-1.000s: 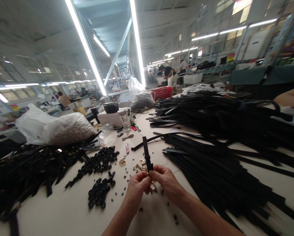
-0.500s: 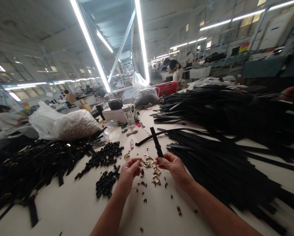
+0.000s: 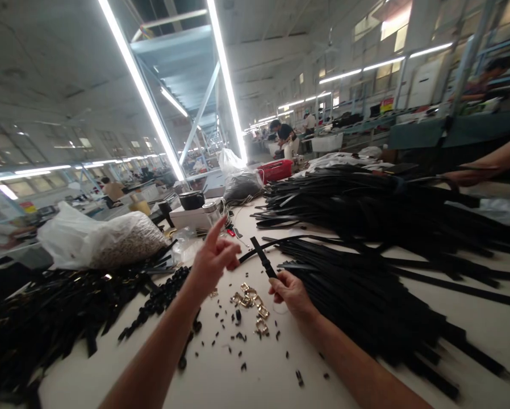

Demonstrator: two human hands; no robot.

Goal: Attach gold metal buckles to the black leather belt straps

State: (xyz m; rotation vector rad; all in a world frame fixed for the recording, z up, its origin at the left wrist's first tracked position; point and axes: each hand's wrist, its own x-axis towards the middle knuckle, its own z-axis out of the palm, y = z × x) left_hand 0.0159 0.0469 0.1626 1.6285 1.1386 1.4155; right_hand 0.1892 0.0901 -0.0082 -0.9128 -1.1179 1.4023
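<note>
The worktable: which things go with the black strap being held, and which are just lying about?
Seem to belong to the job:
- black strap, held in the right fingers
- bundled black straps
- gold-coloured metal buckles
- small black loops

Probably just lying about:
- dark mug
- lidded glass jar
- red basket

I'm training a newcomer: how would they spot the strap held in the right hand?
Find the heap of black straps at right. Just left of it, the right hand holds a short black strap. Unlike the long strap curving behind it, this one is pinched at its near end.
</note>
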